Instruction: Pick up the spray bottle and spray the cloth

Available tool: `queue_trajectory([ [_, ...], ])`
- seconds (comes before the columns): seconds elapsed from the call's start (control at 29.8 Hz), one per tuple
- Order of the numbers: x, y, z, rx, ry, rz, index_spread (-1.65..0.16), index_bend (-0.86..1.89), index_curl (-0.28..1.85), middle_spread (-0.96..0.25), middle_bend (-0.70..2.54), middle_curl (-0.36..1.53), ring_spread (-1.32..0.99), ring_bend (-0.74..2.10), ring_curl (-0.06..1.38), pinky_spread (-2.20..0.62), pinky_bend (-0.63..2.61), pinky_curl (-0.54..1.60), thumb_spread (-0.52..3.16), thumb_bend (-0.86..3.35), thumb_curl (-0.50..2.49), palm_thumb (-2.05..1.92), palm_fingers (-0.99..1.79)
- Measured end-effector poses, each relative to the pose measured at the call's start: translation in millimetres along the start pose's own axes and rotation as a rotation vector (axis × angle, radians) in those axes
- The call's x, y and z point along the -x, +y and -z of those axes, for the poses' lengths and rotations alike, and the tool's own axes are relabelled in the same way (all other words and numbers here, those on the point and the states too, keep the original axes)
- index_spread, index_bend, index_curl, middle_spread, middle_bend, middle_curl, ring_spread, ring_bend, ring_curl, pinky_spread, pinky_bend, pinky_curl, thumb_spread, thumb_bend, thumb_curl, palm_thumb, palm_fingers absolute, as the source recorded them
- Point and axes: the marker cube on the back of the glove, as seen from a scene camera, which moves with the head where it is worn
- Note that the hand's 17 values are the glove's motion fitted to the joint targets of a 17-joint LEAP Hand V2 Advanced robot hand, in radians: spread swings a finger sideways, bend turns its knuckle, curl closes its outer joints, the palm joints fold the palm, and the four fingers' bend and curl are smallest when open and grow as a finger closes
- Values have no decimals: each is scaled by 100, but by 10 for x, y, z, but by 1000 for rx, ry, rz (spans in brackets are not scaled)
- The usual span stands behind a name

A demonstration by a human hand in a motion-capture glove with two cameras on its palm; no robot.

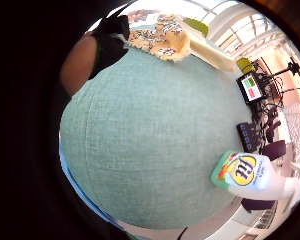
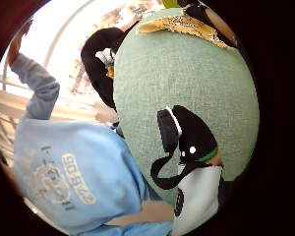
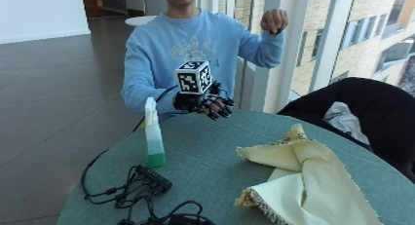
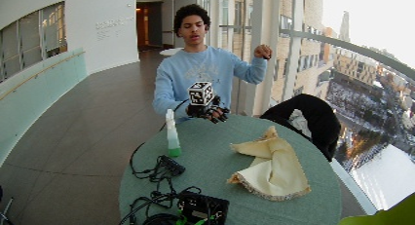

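Gloved right hand (image 3: 206, 104) raised above near edge of round teal cloth-covered desk (image 3: 214, 161), fingers (image 3: 219, 109) relaxed and hanging spread, holding nothing; bare left hand (image 3: 274, 20) lifted beside shoulder, curled into fist; tall translucent spray bottle with white trigger head and green liquid at base (image 3: 154, 135) upright on desk, near right hand but apart from it; pale yellow fringed cloth (image 3: 305, 178) lying crumpled and partly folded on desk, well apart from bottle; black cables and small black box (image 3: 146, 186) on desk just beside bottle base.
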Motion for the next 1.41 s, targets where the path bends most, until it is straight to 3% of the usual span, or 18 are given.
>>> queue_trajectory([
  [0.47, -8, -49, -75, 42, -8, -16, -36, 15, 18, -7, 39, 23, -1, 31, 18, 19, 34, 21, 97, 30, 18, 57, 54],
  [1.07, -90, -4, -83, 74, -10, -44, -39, 15, 23, -8, 34, 30, -1, 29, 23, 21, 31, 27, 115, 19, 24, 61, 54],
  [1.41, -90, 383, -96, 65, 31, -73, -39, 14, 25, -8, 32, 33, -1, 28, 25, 21, 29, 30, 117, 13, 26, 64, 54],
])
